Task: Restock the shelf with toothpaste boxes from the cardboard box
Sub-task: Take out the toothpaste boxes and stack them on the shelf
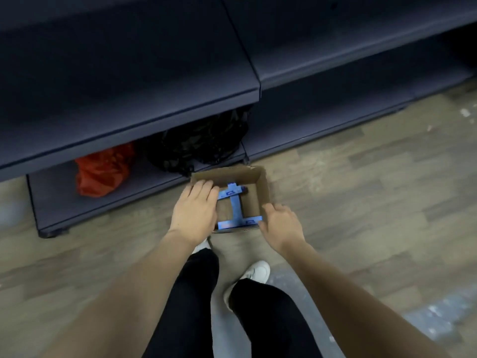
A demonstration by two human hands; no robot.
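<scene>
An open cardboard box (262, 186) sits on the floor in front of the dark shelf unit (124, 99). Inside lie three blue toothpaste boxes: one along the far side (231, 191), one lengthwise in the middle (235, 206), one along the near side (238, 224). My left hand (195, 211) hovers over the box's left side, fingers extended, covering the left wall. My right hand (281, 227) is at the box's near right corner, fingers relaxed, thumb beside the near toothpaste box. Neither hand holds anything.
The lowest shelf holds a red plastic bag (102, 173) and a black bag (198, 144). The shelves above show nothing on them. Wood-look floor (361, 189) spreads to the right. My legs and white shoes (255, 272) stand just behind the box.
</scene>
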